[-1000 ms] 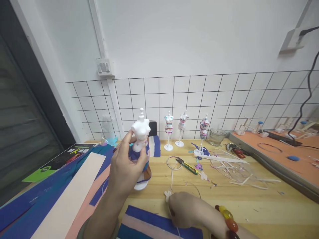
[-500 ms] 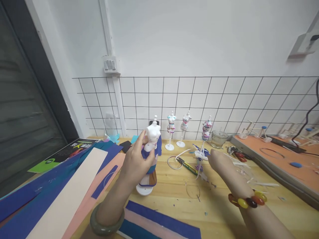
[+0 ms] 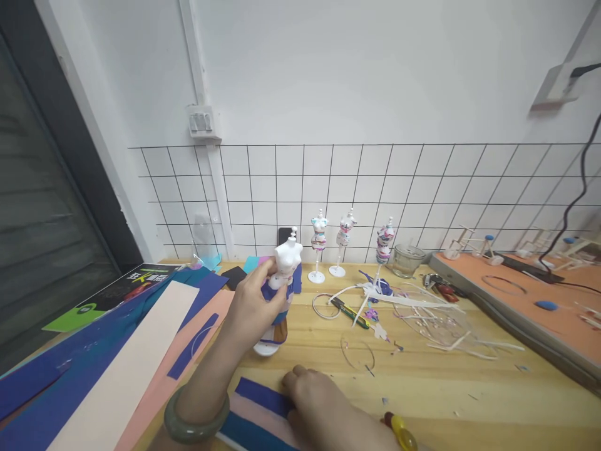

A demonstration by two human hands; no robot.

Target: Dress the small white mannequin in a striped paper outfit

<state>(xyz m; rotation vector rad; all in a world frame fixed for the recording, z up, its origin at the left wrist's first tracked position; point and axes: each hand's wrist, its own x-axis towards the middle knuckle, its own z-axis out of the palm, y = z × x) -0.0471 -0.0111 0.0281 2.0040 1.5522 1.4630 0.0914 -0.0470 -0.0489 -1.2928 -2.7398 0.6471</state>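
My left hand (image 3: pixel 251 307) is closed around the waist of a small white mannequin (image 3: pixel 287 254). The mannequin is upright on a round base and wears blue, white and brown cloth around its lower body. My right hand (image 3: pixel 319 401) rests low over a striped cloth strip (image 3: pixel 256 416) in dark blue, pink and teal. Its fingers and thumb are parted over the strip's top edge, and the hand hides the strip's right part.
Several painted mannequins (image 3: pixel 345 233) stand at the back. A utility knife (image 3: pixel 350 313), a wire ring (image 3: pixel 323 305), white strips (image 3: pixel 413 300) and a glass jar (image 3: pixel 407 260) lie to the right. Coloured sheets (image 3: pixel 126 369) cover the left side. An orange board (image 3: pixel 511 288) lies far right.
My right hand has moved from the white strips at the right down and left onto the striped cloth strip. My left hand still holds the mannequin.
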